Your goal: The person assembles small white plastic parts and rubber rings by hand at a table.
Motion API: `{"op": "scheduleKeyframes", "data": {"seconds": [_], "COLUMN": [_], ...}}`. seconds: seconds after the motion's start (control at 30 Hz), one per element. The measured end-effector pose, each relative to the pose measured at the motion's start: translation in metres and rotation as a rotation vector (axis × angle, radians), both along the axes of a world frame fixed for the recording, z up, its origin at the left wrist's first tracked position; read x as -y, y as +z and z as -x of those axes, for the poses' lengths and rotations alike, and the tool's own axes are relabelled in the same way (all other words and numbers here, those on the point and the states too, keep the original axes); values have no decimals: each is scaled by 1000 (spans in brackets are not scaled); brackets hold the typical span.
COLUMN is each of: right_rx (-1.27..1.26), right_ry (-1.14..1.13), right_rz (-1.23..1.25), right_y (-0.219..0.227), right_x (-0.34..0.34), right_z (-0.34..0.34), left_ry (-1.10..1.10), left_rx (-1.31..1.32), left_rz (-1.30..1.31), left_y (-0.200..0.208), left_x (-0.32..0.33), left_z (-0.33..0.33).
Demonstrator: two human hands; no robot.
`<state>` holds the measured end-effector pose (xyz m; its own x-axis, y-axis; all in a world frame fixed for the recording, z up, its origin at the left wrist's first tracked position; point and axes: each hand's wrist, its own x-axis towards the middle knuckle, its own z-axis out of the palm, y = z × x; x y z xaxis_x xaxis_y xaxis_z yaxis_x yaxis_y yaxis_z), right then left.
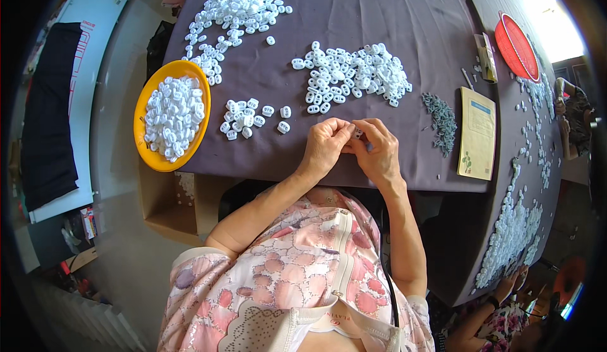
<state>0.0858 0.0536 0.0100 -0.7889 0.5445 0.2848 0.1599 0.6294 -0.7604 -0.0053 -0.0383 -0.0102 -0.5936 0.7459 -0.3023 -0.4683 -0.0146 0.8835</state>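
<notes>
Near the front edge of the table my two hands meet, fingertips together. My right hand (378, 153) is closed on a small white oval piece (358, 133) with dark marks on its face. Thumb and forefinger of my left hand (324, 148) are pinched right beside that piece; whatever they may hold is hidden. Just beyond the hands lies a spread of similar white pieces (341, 77), many with two dark holes. Left of my left hand is a smaller group of white pieces (240, 117). A heap of small grey plug-like parts (441, 124) lies to the right.
A yellow oval tray (140, 140) full of white pieces overhangs the table's left edge. More white pieces (237, 4) lie at the far left. On the right are a yellow-brown booklet (476, 134), a red mesh basket (515, 45) and other people's hands near another pile (509, 238).
</notes>
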Motion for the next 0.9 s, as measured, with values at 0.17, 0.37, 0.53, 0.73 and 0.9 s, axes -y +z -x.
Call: {"op": "scheduleKeyframes", "data": {"seconds": [0.17,0.37,0.53,0.73,0.9], "right_rx": [-23,-19,-7,-33,-66], "right_ry": [11,18,40,7,20], "right_rz": [-9,7,69,-141,-172], "right_y": [-2,-2,3,-8,-8], "right_x": [-3,-1,4,0,-1], "right_z": [-1,-2,-3,-4,-3], "left_ry": [-14,-3,-48,-45,-13], "left_rx": [31,8,-127,-11,-29], "left_rz": [-18,-13,20,-4,15], "left_y": [1,1,-7,0,0], "left_x": [1,1,4,2,1], "left_z": [-1,-1,0,-1,-2]}}
